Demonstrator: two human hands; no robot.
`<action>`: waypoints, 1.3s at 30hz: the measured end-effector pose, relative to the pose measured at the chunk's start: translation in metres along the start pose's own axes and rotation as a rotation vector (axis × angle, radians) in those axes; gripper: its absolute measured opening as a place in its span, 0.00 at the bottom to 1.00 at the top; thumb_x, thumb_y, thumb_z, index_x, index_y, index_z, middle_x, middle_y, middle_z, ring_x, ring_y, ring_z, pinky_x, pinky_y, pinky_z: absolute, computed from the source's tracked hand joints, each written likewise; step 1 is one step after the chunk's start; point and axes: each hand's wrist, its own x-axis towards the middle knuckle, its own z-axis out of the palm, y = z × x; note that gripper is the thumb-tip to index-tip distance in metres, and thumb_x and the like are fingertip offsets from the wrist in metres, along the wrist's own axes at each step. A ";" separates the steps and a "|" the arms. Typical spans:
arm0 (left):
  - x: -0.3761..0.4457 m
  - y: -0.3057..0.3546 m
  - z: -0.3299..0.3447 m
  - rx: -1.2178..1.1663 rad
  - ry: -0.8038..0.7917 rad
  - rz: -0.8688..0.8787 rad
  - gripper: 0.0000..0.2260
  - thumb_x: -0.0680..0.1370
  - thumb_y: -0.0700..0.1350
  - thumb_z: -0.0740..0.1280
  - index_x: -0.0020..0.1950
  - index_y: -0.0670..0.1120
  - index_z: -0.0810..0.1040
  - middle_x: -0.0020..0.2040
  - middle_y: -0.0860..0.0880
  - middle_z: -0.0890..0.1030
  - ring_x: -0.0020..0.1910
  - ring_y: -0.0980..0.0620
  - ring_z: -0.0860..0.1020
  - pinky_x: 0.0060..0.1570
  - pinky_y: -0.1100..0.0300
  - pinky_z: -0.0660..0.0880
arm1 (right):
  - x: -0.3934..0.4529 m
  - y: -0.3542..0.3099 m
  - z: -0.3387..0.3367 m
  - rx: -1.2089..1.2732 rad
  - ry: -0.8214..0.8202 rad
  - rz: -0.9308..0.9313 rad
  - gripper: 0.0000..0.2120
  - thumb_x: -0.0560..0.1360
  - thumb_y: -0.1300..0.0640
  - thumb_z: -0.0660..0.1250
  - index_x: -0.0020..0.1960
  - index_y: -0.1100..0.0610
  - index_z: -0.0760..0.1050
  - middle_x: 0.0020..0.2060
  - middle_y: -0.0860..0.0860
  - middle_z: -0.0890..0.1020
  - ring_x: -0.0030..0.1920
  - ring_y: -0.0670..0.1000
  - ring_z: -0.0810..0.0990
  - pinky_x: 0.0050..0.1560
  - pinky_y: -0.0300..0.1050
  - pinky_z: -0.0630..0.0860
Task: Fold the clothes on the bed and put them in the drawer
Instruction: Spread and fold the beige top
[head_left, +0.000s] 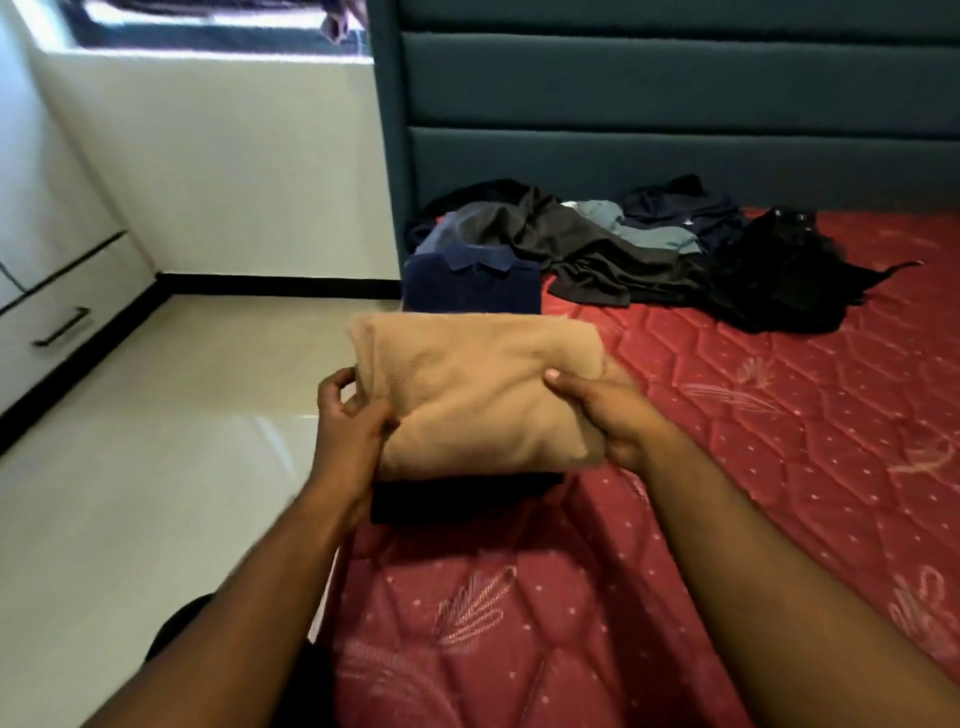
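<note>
A folded tan garment (467, 395) is held over the near left edge of the red mattress (753, 415). My left hand (348, 421) grips its left side and my right hand (608, 410) grips its right side, thumb on top. Under it lies a dark folded garment (462, 499), of which only the front edge shows. Behind it sits a folded navy polo shirt (470, 286). A heap of unfolded dark, grey and blue clothes (649, 249) lies by the headboard. White drawers with a black handle (60, 327) stand at the left, shut.
A teal padded headboard (675, 104) rises behind the bed. Glossy cream floor tiles (156, 441) stretch between the bed and the drawer unit. A white wall with a black skirting strip runs along the back.
</note>
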 end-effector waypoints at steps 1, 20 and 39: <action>0.007 -0.008 -0.007 0.191 0.050 -0.008 0.32 0.71 0.42 0.67 0.72 0.54 0.59 0.68 0.45 0.72 0.57 0.46 0.75 0.52 0.50 0.75 | 0.014 0.010 0.011 -0.202 0.047 -0.031 0.26 0.74 0.66 0.68 0.71 0.57 0.67 0.61 0.57 0.78 0.52 0.51 0.80 0.52 0.43 0.77; 0.063 -0.072 0.047 1.483 -0.272 0.477 0.26 0.83 0.59 0.41 0.79 0.57 0.40 0.80 0.54 0.41 0.79 0.47 0.39 0.73 0.39 0.34 | 0.064 0.087 0.037 -1.499 -0.213 -0.231 0.25 0.79 0.34 0.42 0.75 0.32 0.42 0.78 0.40 0.44 0.78 0.50 0.40 0.72 0.67 0.38; 0.072 0.013 0.211 1.411 -0.357 0.727 0.32 0.82 0.56 0.53 0.80 0.52 0.40 0.81 0.48 0.44 0.78 0.45 0.39 0.70 0.33 0.36 | 0.081 -0.020 -0.097 -1.652 -0.027 -0.141 0.27 0.80 0.38 0.52 0.76 0.48 0.59 0.78 0.51 0.55 0.77 0.56 0.51 0.73 0.64 0.53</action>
